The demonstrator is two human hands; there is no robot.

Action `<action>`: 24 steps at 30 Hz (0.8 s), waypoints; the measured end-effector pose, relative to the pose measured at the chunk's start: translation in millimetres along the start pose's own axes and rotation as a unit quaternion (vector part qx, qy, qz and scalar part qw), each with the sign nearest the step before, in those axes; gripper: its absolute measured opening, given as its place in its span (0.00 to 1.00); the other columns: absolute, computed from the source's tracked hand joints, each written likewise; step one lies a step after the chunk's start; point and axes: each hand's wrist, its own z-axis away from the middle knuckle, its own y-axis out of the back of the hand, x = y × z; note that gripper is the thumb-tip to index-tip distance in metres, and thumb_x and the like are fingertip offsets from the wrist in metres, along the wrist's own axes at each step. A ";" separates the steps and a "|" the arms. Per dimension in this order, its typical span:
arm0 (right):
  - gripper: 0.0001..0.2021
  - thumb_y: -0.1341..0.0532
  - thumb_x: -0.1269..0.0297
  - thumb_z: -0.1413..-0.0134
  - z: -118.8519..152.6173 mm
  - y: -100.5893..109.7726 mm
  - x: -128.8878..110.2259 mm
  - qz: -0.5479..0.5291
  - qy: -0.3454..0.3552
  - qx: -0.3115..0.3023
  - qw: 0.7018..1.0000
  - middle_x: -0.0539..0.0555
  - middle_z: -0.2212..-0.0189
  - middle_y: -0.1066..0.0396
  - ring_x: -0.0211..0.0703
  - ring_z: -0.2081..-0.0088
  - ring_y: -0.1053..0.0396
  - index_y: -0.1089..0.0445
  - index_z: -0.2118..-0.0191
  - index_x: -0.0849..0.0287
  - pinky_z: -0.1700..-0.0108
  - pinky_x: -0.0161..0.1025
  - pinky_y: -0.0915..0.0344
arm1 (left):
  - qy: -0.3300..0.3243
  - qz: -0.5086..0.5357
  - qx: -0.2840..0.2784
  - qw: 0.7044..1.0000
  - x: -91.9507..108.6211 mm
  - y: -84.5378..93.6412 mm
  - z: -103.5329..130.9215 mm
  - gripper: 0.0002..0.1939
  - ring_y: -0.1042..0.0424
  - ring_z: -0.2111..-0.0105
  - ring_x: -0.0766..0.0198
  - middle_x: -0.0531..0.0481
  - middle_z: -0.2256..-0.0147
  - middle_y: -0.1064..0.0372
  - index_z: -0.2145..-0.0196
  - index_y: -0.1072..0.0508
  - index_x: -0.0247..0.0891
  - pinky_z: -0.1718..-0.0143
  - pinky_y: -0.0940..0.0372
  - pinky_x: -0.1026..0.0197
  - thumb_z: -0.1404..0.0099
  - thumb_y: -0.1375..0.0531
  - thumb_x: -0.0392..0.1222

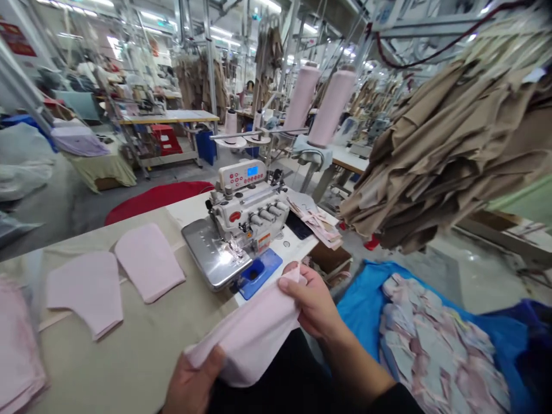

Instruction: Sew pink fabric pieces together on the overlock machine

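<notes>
A pale pink fabric piece [259,333] is stretched between my two hands in front of the table edge. My left hand [196,374] pinches its lower left end, thumb on top. At the upper right end, my right hand [313,296] grips a corner between thumb and fingers. Just beyond the cloth stands a white overlock sewing machine [250,213] with a shiny metal plate [215,253] and a blue part [261,273] at its base. Two cut pink pieces [86,287] [149,261] lie flat on the beige table cover to the left.
A pink fabric stack [17,345] sits at the far left. Thin cut strips [317,221] lie right of the machine. Brown garments [452,144] hang at the right, above a blue cloth [366,293] holding bundled pieces [440,351]. Pink thread cones [332,106] stand behind the machine.
</notes>
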 end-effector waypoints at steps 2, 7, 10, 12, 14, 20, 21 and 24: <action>0.19 0.23 0.58 0.61 1.4 2.0 -0.8 -0.003 0.012 0.012 1.000 0.45 0.79 0.35 0.33 0.78 0.40 0.33 0.71 0.58 0.75 0.31 0.42 | -0.002 -0.021 0.027 0.999 17.6 5.1 1.4 0.30 0.21 0.59 0.43 0.45 0.69 0.19 0.60 0.20 0.36 0.63 0.23 0.53 0.55 0.26 0.60; 0.19 0.23 0.58 0.60 7.1 4.7 -2.0 0.006 0.046 0.033 0.998 0.46 0.78 0.33 0.34 0.77 0.39 0.33 0.71 0.58 0.75 0.31 0.42 | 0.056 -0.019 0.068 0.996 49.4 9.4 -1.3 0.36 0.20 0.66 0.46 0.45 0.69 0.19 0.54 0.22 0.34 0.72 0.24 0.58 0.59 0.23 0.56; 0.19 0.23 0.57 0.59 10.6 6.1 -4.2 0.011 0.058 0.044 0.997 0.46 0.79 0.34 0.33 0.78 0.40 0.33 0.71 0.59 0.76 0.31 0.43 | 0.062 0.007 0.082 0.995 57.6 8.5 -4.0 0.41 0.20 0.71 0.50 0.48 0.69 0.19 0.49 0.25 0.37 0.73 0.24 0.59 0.62 0.22 0.49; 0.19 0.24 0.56 0.58 12.1 7.8 -5.4 0.011 0.058 0.045 0.997 0.46 0.80 0.34 0.32 0.78 0.41 0.32 0.71 0.59 0.76 0.30 0.44 | 0.038 0.009 0.092 0.995 61.0 6.2 -2.7 0.40 0.20 0.73 0.53 0.49 0.70 0.20 0.49 0.25 0.38 0.74 0.24 0.60 0.61 0.22 0.47; 0.18 0.24 0.56 0.57 12.3 10.8 -5.9 0.011 0.062 0.046 0.997 0.46 0.80 0.34 0.32 0.78 0.41 0.32 0.71 0.59 0.76 0.30 0.44 | 0.007 0.006 0.103 0.995 63.4 3.3 0.3 0.35 0.21 0.74 0.55 0.51 0.73 0.21 0.52 0.24 0.37 0.76 0.26 0.62 0.58 0.23 0.48; 0.15 0.25 0.57 0.53 1.8 29.0 -6.0 0.027 0.078 0.044 0.996 0.46 0.78 0.34 0.33 0.77 0.39 0.30 0.68 0.58 0.76 0.30 0.42 | -0.106 -0.013 0.099 0.989 59.6 -0.5 0.0 0.25 0.24 0.74 0.59 0.50 0.73 0.22 0.57 0.22 0.35 0.75 0.28 0.64 0.47 0.28 0.54; 0.15 0.26 0.57 0.52 -1.1 33.8 -6.9 0.040 0.085 0.039 0.995 0.46 0.78 0.33 0.33 0.77 0.39 0.30 0.68 0.58 0.75 0.30 0.42 | -0.130 -0.031 0.095 0.986 57.9 -0.7 -1.6 0.23 0.24 0.74 0.59 0.49 0.72 0.22 0.58 0.21 0.34 0.75 0.28 0.64 0.45 0.29 0.55; 0.13 0.28 0.57 0.49 -11.1 50.8 -13.4 0.120 0.130 0.024 0.984 0.47 0.77 0.32 0.35 0.77 0.37 0.28 0.69 0.58 0.75 0.31 0.41 | -0.228 -0.105 0.099 0.963 54.7 -4.6 -6.9 0.19 0.26 0.73 0.61 0.47 0.69 0.22 0.60 0.20 0.34 0.74 0.31 0.65 0.40 0.32 0.53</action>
